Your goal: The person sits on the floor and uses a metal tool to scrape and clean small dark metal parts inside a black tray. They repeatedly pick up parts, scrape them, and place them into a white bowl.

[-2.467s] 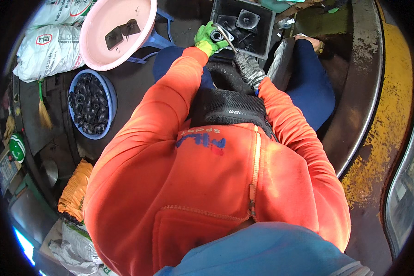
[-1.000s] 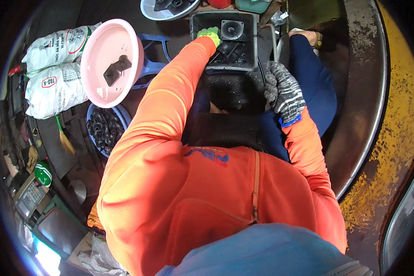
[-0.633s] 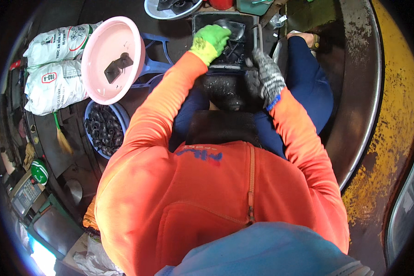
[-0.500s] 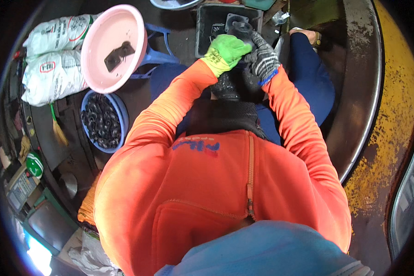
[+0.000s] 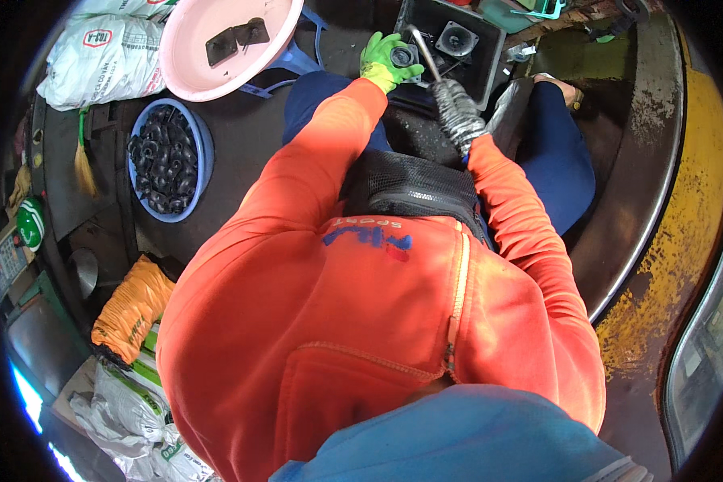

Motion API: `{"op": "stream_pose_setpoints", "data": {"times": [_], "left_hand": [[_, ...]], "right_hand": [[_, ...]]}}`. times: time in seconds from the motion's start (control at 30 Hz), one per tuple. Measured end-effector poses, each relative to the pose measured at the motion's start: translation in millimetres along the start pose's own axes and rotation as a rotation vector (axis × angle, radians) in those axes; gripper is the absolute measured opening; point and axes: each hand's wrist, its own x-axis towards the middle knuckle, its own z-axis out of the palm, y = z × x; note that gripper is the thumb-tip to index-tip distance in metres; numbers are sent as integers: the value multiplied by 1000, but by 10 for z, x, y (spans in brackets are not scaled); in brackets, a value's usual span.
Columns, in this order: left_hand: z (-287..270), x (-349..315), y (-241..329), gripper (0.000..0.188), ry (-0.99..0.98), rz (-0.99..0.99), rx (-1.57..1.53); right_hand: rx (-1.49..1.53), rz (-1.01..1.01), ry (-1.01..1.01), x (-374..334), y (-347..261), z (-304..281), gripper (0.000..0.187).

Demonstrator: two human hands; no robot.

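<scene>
Beside the black bin (image 5: 493, 71) — gripping a dark round part (image 5: 402, 56) with the green-gloved left hand (image 5: 380, 67), clasping a metal rod (image 5: 424, 52) in the grey-gloved right hand (image 5: 457, 111).

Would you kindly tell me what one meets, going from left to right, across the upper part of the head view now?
White sacks, pink basin, left hand in a green glove, right hand in a striped glove, yellow-painted metal.

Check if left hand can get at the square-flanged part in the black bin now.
Probably not straight away: the left hand holds a round-mouthed part, and the metal rod in the right hand slants, in view, between it and the square-flanged part, itself uncovered.
</scene>
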Motion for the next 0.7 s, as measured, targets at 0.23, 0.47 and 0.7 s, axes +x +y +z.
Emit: {"op": "stream_pose_setpoints", "data": {"times": [0.23, 0.47, 0.7], "left_hand": [[115, -16, -374, 59, 74, 213, 520], [104, -42, -202, 57, 116, 221, 567], [56, -71, -27, 54, 78, 248, 563]], "right_hand": [[-295, 189, -181, -6, -323, -10, 41], [-484, -415, 209, -151, -453, -221, 28], [-743, -440, 226, -96, -291, -151, 36]]}}
